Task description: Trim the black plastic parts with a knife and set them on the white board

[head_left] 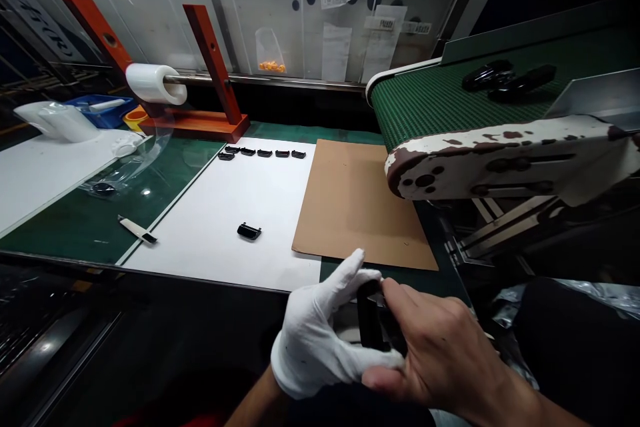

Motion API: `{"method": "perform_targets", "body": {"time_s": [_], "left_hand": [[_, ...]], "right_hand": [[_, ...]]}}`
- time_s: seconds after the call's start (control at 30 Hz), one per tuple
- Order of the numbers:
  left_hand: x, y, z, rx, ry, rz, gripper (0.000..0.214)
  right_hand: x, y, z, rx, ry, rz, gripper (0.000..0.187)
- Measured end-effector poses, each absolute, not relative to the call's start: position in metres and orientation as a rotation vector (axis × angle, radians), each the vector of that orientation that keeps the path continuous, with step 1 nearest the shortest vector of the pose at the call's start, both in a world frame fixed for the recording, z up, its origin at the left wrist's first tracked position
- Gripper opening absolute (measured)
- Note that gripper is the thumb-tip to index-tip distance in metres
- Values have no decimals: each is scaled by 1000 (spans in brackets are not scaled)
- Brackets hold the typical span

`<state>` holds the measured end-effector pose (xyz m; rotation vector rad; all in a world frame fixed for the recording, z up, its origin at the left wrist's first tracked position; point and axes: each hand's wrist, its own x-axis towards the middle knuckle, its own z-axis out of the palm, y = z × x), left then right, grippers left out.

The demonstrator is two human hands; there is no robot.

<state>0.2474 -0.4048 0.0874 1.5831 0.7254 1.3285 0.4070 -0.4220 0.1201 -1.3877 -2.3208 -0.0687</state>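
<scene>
Gripping a glossy black plastic part (pixel 371 320), white-gloved left hand (pixel 315 333), bare right hand (pixel 435 347), both closed on it

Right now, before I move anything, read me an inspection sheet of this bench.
surface: white sheet on a green bench mat, beside a brown cardboard sheet
job's things: black plastic part held in both hands; one more part on the white sheet; row of six parts along its far edge; more parts on a green conveyor belt
clutter: white-handled knife, clear film, blue tray
hands: left hand white-gloved, right hand bare
cables: nothing seen
surroundings: film roll on an orange stand, transparent screen with papers
</scene>
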Motion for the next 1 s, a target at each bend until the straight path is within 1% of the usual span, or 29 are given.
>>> {"method": "perform_targets", "body": {"time_s": [0.17,0.4,0.63,0.9,1.0], "left_hand": [[249,-406,84,1608,761,1368,100],[248,-405,73,1676,849,1342,90],[249,-403,69,1670,877,1336,93],[250,-400,65,1537,815,1290,87],[251,-399,61,1469,800,1261,83]], "right_hand": [[407,-418,117,-1367,-2345,-170,86],[410,-419,110,-1364,-2372,-91,83],[409,-416,108,-1357,-2345,-212,84],[410,-415,104,-1322,-2340,-263,74],[409,-414,101,-1278,-2331,-206,68]]}}
